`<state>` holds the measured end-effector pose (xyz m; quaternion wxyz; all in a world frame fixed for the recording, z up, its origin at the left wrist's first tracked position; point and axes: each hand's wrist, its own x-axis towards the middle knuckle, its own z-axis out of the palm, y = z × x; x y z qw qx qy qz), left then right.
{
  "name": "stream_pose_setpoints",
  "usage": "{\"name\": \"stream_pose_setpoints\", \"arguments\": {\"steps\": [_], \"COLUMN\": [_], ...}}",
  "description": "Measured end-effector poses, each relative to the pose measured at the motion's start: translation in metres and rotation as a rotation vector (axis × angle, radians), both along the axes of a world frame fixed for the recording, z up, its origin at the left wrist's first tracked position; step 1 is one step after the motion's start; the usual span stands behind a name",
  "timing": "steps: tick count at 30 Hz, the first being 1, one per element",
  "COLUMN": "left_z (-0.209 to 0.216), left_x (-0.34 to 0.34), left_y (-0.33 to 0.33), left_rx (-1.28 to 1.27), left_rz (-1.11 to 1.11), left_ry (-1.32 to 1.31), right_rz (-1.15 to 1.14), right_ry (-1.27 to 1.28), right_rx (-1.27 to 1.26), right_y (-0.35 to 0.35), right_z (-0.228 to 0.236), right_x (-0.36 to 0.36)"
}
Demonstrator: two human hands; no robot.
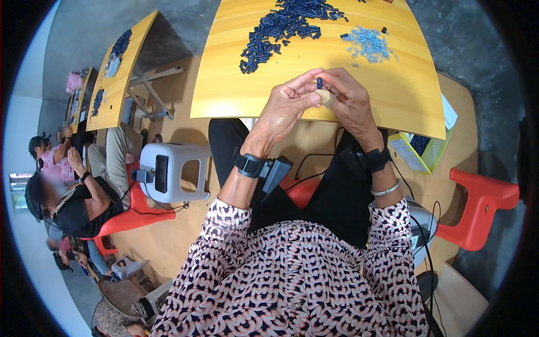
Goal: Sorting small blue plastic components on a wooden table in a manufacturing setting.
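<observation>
My left hand (285,109) and my right hand (352,106) meet above the near edge of the yellow table. Their fingertips pinch together around a small dark blue cylindrical piece (319,83), which stands upright between them. A tan covering (324,96) shows at the right thumb; whether it is tape or a finger cot is unclear. Both hands are closed, and the fingers hide part of the piece. Beyond them on the table lies a large heap of similar dark blue pieces (292,28). To its right is a smaller pile of light blue and clear small parts (369,45).
A yellow-green crate (432,154) holding dark pieces stands below the table's right side. Red stools (477,208) and a grey stool (174,171) flank me. At left, a person in black (92,205) sits by another yellow table (126,73). Cables (429,247) hang at my right.
</observation>
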<state>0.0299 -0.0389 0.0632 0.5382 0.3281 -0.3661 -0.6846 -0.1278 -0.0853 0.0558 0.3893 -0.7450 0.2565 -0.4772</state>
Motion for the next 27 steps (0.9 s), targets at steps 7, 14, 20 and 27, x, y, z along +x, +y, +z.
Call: {"name": "stream_pose_setpoints", "arguments": {"steps": [7, 14, 20, 27], "left_z": [-0.0004, 0.0018, 0.0016, 0.0033], "left_x": [-0.0013, -0.0017, -0.0033, -0.0088], "left_y": [0.0018, 0.0031, 0.0029, 0.0034], "left_rx": [0.025, 0.065, 0.062, 0.102], "left_rz": [0.019, 0.030, 0.026, 0.102], "left_ry": [0.034, -0.021, -0.009, -0.006], "right_rz": [-0.020, -0.024, -0.021, -0.005], "right_ry": [0.031, 0.069, 0.039, 0.041], "right_rx": [-0.008, 0.006, -0.010, 0.021], "right_y": [0.0022, 0.0039, 0.0041, 0.0038], "right_z": [0.0040, 0.0056, 0.0060, 0.0045], "right_x": [-0.0007, -0.0022, -0.0025, -0.0043]}}
